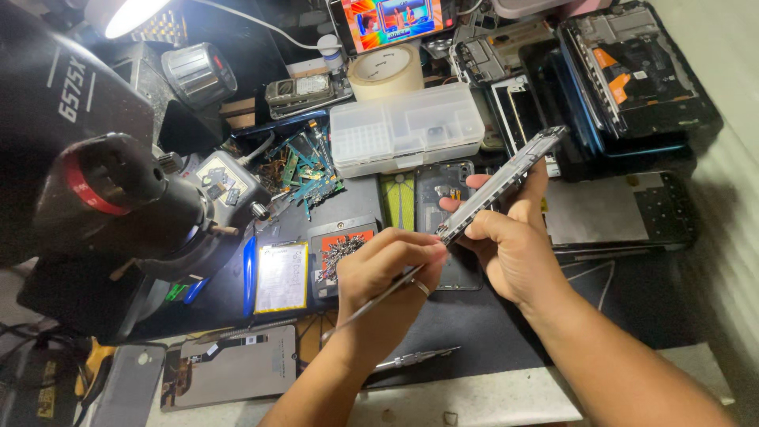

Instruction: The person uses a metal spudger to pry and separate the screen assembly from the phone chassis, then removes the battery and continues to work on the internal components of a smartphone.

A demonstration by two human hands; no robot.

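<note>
At the far left of the frame a large black microscope (103, 190) with a red ring leans over my dark work mat (466, 324). Just right of it, on the mat, lie a flat white battery (281, 277) and a small tray of tiny screws (341, 255). Above them, in the upper middle, sits a clear plastic parts box (405, 128) with a roll of pale tape (387, 71) behind it.

In the lower middle, my left hand (387, 277) comes up from the bottom edge. Its fingers are pinched narrow around thin metal tweezers (371, 300), whose tip meets the lower end of a phone frame (500, 184). A ring shows on one finger. A second pair of tweezers (415, 360) lies on the mat below that hand.

Right of centre, my right hand (514, 245) grips the phone frame, thumb on top and fingers curled beneath. The frame is held edge-on above the mat, slanting from lower left to upper right. A stack of opened phones (632, 79) fills the upper right corner.
</note>
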